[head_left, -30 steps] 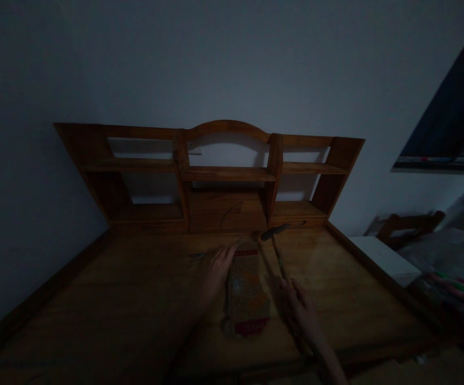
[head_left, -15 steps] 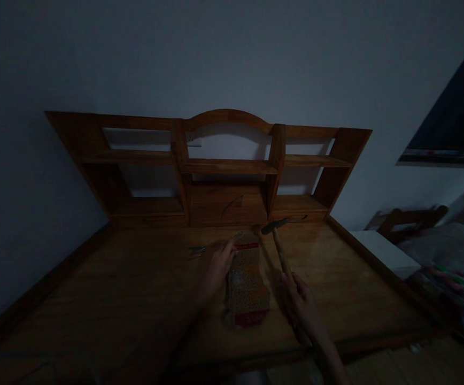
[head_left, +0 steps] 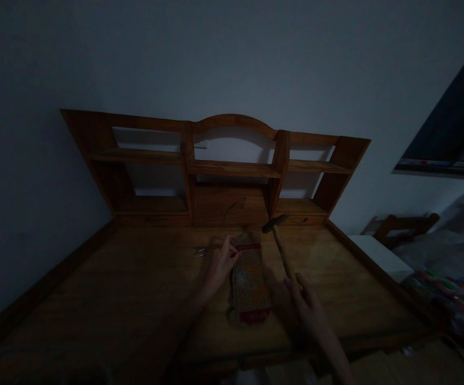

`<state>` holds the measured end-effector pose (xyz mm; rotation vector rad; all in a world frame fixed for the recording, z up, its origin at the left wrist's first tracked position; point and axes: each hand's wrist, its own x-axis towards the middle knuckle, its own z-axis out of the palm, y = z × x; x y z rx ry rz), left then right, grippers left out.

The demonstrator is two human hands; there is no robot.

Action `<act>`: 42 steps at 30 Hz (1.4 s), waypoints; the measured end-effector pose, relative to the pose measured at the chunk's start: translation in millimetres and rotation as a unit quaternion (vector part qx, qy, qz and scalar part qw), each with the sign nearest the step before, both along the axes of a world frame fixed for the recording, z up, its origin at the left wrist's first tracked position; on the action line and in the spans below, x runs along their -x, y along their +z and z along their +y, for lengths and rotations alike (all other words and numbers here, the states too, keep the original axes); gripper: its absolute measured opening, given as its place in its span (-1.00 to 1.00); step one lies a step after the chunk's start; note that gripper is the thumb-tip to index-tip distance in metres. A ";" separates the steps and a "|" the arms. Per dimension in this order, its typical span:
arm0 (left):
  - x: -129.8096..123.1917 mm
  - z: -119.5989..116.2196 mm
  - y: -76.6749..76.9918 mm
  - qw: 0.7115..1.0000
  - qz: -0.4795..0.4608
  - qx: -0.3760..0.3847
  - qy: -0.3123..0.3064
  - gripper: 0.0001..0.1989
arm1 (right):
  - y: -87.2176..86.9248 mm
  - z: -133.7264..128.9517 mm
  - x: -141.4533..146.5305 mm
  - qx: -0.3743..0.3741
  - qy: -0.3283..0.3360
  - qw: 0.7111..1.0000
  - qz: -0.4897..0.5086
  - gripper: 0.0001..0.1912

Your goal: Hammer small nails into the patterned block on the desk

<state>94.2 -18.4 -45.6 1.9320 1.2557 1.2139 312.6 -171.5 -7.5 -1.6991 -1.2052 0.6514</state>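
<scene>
A hammer with a dark metal head and a light wooden handle is gripped near its lower end by my right hand, its head raised to the upper left. A worn, mottled brown and orange block with red bands lies on the wooden desk. Over its upper left edge is my left hand, fingertips pinched together; what they hold is too small and dark to make out. Several thin metal pieces, perhaps nails, lie on the desk just left of that hand.
A wooden shelf unit stands at the back of the desk against the wall. To the right are a white surface, a wooden chair back and a pile of plastic-covered things.
My left hand's fingertips have drawn together and shifted slightly down on the block's top end. The hammer stays raised in my right hand. The view has turned a little.
</scene>
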 end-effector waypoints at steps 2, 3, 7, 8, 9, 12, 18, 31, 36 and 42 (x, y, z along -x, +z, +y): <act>0.6 -1.0 1.5 1.000 0.001 -0.001 -0.004 -0.58 | 13.0 -5.6 4.7 0.006 0.029 0.999 -0.031 -0.28; 0.8 -1.0 1.4 1.000 -0.001 -0.002 -0.008 -0.58 | 19.2 -8.1 7.8 0.011 0.042 0.998 -0.040 -0.29; 1.4 1.6 -2.2 1.000 -0.007 -0.009 -0.025 -0.56 | 36.4 -18.3 21.6 0.028 0.091 0.993 -0.064 -0.35; 1.5 2.2 -2.8 1.000 -0.005 -0.011 -0.023 -0.55 | 38.5 -21.2 24.7 0.026 0.096 0.993 -0.069 -0.36; 1.6 2.5 -3.1 1.000 -0.002 -0.011 -0.018 -0.54 | 39.7 -24.3 27.8 0.019 0.096 0.992 -0.074 -0.38; 1.8 2.0 -1.6 1.000 0.004 -0.007 -0.005 -0.49 | 37.6 -32.2 37.1 0.005 0.082 0.992 -0.092 -0.39; 1.8 -0.5 1.8 0.999 0.028 0.004 0.021 -0.33 | 19.5 -35.0 53.7 0.056 0.140 0.980 -0.130 -0.42; 2.8 -0.3 2.3 0.999 0.046 0.003 0.014 -0.34 | 27.5 -38.0 59.6 0.045 0.136 0.983 -0.113 -0.37; 2.4 -1.8 4.6 0.998 0.053 0.006 0.019 -0.35 | 21.5 -35.1 62.4 0.068 0.151 0.977 -0.134 -0.37; 2.2 3.0 -2.7 0.999 0.030 0.013 0.012 -0.33 | 48.3 -29.3 62.4 0.017 0.132 0.985 -0.105 -0.40</act>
